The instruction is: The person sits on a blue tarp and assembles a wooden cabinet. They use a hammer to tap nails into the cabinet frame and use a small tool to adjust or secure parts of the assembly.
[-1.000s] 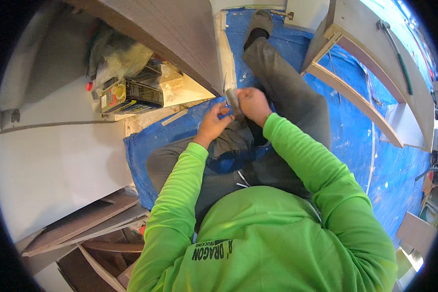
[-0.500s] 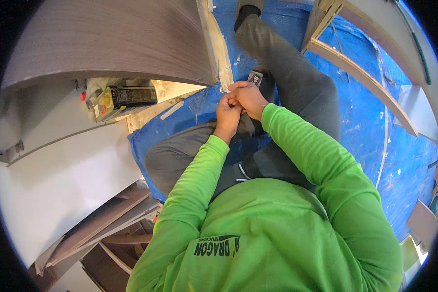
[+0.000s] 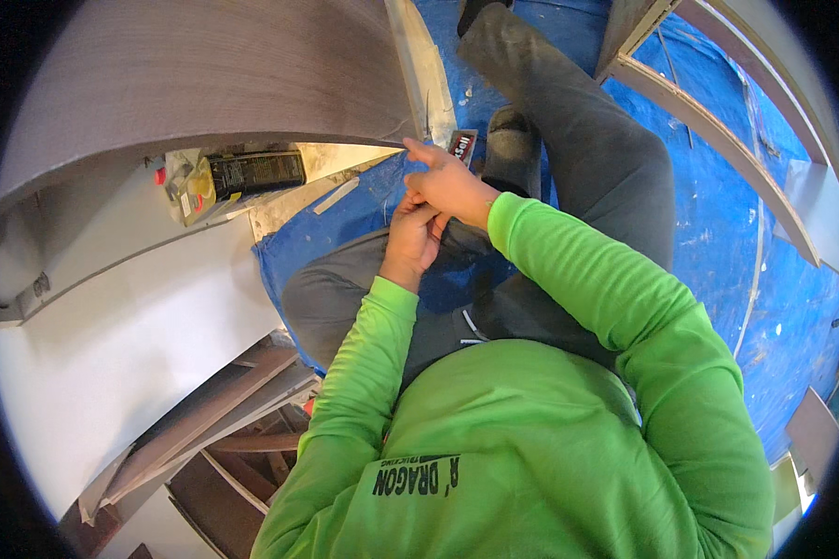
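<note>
My hands meet over my bent legs, close to the lower corner of a brown wood-grain panel (image 3: 233, 74). The fingers of my left hand (image 3: 412, 244) are pinched together. Just above and to the right, my right hand (image 3: 454, 189) bends over them, its thumb side against the left fingertips. One or two right fingers stretch toward the panel's corner while the others curl in. Whatever lies between the fingers is too small or hidden to make out. Beyond the right hand, a small dark box with a red face (image 3: 462, 145) rests near my shoe (image 3: 511, 154).
A blue tarp (image 3: 708, 279) covers the floor. Left of my hands lie a black-and-yellow metal can (image 3: 252, 174) and a thin pale strip (image 3: 336, 196). A curved wooden frame (image 3: 718, 140) stands at right. Brown boards (image 3: 196, 419) are piled at lower left.
My hands have moved slightly left and down, still together. Fingers of the right hand now stretch out toward the panel. The whole view has shifted a little, showing more of the shoe.
</note>
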The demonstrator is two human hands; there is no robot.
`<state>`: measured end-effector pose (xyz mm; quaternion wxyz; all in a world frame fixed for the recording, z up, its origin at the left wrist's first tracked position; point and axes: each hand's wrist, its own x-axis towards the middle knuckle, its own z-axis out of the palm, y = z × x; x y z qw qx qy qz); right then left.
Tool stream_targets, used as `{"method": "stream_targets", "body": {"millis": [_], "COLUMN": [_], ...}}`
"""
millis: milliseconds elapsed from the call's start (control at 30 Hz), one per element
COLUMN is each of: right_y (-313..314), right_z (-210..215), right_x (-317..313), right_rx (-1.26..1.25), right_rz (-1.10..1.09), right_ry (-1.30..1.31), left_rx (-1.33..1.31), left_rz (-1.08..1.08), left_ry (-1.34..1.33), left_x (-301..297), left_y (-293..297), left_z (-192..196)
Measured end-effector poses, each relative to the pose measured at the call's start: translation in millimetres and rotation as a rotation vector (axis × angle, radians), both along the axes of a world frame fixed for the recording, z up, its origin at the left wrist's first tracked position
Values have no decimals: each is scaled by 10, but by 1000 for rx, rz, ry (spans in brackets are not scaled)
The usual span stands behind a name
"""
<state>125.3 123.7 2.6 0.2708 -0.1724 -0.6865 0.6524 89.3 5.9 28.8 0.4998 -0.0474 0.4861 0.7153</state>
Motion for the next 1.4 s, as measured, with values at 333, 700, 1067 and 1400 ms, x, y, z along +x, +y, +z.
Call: {"method": "stream_targets", "body": {"millis": [333, 700, 1067, 1400], "right_y": [-237, -281, 32, -45], "right_z": [453, 430, 149, 687], "right_x": [-277, -207, -243, -65], "right_rx": [0, -40, -112, 16], "right_rz": [89, 8, 134, 46], "right_ry": [-348, -394, -456, -276], "left_rx": [-11, -233, -374, -345], "left_rz": [83, 79, 44, 77], "left_ry": [57, 51, 78, 132], "left_x": [-155, -109, -109, -72], "left_y": [-301, -334, -285, -296], "left_z": [-52, -110, -190, -215]}}
